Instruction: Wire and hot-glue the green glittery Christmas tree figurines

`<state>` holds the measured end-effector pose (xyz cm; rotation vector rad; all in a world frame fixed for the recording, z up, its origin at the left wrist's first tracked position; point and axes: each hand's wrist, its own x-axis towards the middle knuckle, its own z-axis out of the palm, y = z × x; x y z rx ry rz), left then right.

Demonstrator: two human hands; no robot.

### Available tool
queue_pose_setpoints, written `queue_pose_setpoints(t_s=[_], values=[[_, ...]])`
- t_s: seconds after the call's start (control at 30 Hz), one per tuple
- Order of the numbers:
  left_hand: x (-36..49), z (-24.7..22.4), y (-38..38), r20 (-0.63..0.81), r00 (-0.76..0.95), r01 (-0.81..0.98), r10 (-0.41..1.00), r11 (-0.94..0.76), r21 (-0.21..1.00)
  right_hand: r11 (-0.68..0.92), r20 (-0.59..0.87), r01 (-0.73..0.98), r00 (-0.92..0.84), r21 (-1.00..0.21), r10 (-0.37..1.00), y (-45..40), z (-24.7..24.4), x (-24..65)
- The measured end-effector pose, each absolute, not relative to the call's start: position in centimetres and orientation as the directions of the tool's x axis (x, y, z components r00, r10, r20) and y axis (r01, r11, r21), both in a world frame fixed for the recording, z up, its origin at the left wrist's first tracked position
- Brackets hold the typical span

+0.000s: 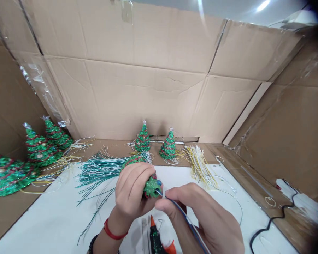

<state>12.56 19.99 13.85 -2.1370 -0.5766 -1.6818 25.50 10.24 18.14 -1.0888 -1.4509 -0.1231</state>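
My left hand (pixel 134 188) is wrapped around a small green beaded Christmas tree (pixel 151 187), tipped on its side with a narrow end toward my right hand. A hole shows in that end. Between thumb and forefinger, my right hand (pixel 204 215) pinches thin blue and white wires (pixel 188 223). The wire tips reach the hole; how far in they go is hidden. Below the hands lies a glue gun (pixel 156 238) with an orange nozzle, beside a small bent wire (pixel 160 225).
Green and white wires (pixel 100 173) fan out left of my hands. Yellow and white wires (pixel 200 164) lie to the right. Finished-looking trees (pixel 142 137) stand at the back, and more trees (pixel 39 146) at the left. Cardboard walls (pixel 137 95) enclose the white tabletop (pixel 50 218). A black cable (pixel 271 218) runs at right.
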Motion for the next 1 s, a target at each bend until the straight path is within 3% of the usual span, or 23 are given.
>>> queue_pose_setpoints(t_s=[0.17, 0.57, 1.0], values=[[12.6, 13.9, 19.7, 0.972, 0.2, 0.519, 0.121, -0.855, 0.0, 0.637, 0.845, 0.591, 0.158, -0.495, 0.511, 10.6, 17.8, 25.3], [12.6, 14.1, 20.0, 0.971, 0.218, 0.521, 0.094, -0.853, -0.034, 0.655, 0.814, 0.584, 0.015, -0.479, 0.581, 10.2, 18.0, 26.0], [12.4, 13.8, 20.4, 0.966, 0.256, 0.542, 0.023, -0.832, -0.123, 0.519, 0.777, 0.708, 0.066, -0.479, 0.626, 9.9, 18.2, 25.9]])
